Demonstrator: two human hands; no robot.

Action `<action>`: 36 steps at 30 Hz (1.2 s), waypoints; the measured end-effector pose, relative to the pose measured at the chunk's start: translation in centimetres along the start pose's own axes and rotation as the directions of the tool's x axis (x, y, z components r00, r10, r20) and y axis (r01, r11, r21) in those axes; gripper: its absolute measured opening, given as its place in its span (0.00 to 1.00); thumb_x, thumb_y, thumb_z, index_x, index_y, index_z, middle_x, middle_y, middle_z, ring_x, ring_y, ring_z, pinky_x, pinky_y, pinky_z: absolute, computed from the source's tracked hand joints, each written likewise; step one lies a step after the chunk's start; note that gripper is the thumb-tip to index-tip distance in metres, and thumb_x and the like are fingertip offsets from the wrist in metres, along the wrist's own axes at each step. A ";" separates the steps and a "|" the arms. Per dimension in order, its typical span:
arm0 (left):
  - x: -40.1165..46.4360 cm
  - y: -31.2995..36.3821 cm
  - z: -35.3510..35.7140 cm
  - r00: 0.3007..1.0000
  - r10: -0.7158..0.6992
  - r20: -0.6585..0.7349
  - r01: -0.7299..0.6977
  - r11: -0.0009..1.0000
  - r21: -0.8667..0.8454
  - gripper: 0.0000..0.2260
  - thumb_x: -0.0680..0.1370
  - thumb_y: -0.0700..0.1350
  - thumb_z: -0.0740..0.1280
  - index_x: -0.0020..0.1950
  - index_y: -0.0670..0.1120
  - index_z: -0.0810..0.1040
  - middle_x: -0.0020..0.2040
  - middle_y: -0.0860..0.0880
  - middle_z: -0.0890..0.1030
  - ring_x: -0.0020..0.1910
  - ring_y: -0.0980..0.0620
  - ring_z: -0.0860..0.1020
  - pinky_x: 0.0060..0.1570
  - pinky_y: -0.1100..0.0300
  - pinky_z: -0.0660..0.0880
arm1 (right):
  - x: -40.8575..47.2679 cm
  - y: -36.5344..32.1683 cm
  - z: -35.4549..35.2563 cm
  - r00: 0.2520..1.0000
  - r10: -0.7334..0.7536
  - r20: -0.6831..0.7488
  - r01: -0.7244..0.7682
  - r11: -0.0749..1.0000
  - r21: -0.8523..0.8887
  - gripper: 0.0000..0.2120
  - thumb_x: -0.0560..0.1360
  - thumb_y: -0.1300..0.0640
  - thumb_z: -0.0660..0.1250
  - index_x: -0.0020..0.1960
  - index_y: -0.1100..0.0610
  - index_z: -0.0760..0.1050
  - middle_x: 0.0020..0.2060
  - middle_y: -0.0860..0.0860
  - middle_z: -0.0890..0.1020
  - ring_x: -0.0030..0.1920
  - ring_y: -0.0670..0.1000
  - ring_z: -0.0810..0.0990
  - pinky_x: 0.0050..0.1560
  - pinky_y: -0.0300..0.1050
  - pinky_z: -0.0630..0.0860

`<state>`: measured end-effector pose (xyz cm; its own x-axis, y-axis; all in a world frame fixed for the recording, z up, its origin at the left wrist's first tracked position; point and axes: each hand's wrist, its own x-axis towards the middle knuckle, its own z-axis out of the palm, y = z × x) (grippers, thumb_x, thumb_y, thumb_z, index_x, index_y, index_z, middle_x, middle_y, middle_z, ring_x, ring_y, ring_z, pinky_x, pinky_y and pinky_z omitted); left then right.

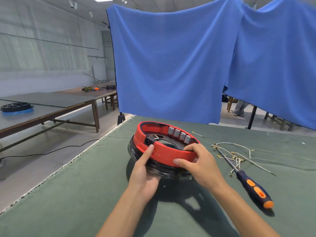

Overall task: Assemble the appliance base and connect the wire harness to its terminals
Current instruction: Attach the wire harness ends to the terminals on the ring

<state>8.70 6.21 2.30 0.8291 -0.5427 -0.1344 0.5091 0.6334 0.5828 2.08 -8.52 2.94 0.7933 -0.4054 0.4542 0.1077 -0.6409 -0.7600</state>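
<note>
A round appliance base (pixel 164 152), with a red ring on top of a black lower ring, is tilted up off the green cloth at the table's middle. My left hand (pixel 145 171) grips its near left edge from below, thumb on the red ring beside a black socket. My right hand (pixel 196 161) clasps the near right rim, fingers over the red ring. Several grey terminal blocks (pixel 179 135) line the far inner wall. A tangle of white wires with brass lugs, the wire harness (pixel 234 156), lies on the cloth to the right, apart from the base.
A screwdriver with a navy and orange handle (pixel 253 187) lies right of the base, its shaft under the wires. One loose wire (pixel 198 134) lies farther back. A blue curtain (pixel 171 65) hangs behind the table. Left, across a floor gap, other tables carry another black base (pixel 16 106).
</note>
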 end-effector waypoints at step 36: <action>12.4 0.9 -3.4 0.993 -0.011 0.121 0.031 0.986 -0.164 0.22 0.73 0.47 0.68 0.66 0.43 0.75 0.59 0.42 0.81 0.59 0.43 0.79 0.58 0.44 0.74 | 17.4 13.3 3.8 0.884 0.384 -0.267 -0.443 0.506 -0.740 0.14 0.77 0.64 0.59 0.62 0.63 0.70 0.62 0.60 0.70 0.56 0.63 0.78 0.53 0.51 0.72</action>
<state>20.17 1.93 -1.57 0.7895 -0.6123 -0.0430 0.5654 0.6982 0.4392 19.59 -21.58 -1.02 0.5827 -0.7783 0.2340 -0.7405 -0.6271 -0.2417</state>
